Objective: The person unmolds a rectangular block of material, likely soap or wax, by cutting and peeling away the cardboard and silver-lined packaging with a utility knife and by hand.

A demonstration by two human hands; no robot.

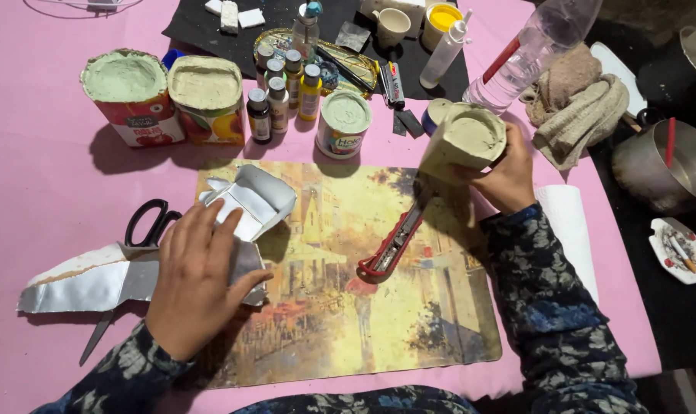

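Pink tablecloth [49, 199] across the whole table. Placemat [363, 307] near the front edge: painted street scene in yellow, ochre and brown. Opened carton [240, 207] under the left hand [198, 284]: silver foil lining. Grey-green cast block [467, 142] in the right hand [509, 176]. Both sleeves [547, 307]: dark blue with grey floral print. Scissors [148, 222] by the left edge: black handles. Utility knife [394, 245] on the placemat: red and grey. Two cartons [171, 100] toward the back left corner: red and orange fruit print, pale green filling. Black mat [202, 31] at the back edge. Beige towel [578, 107] at the right edge.
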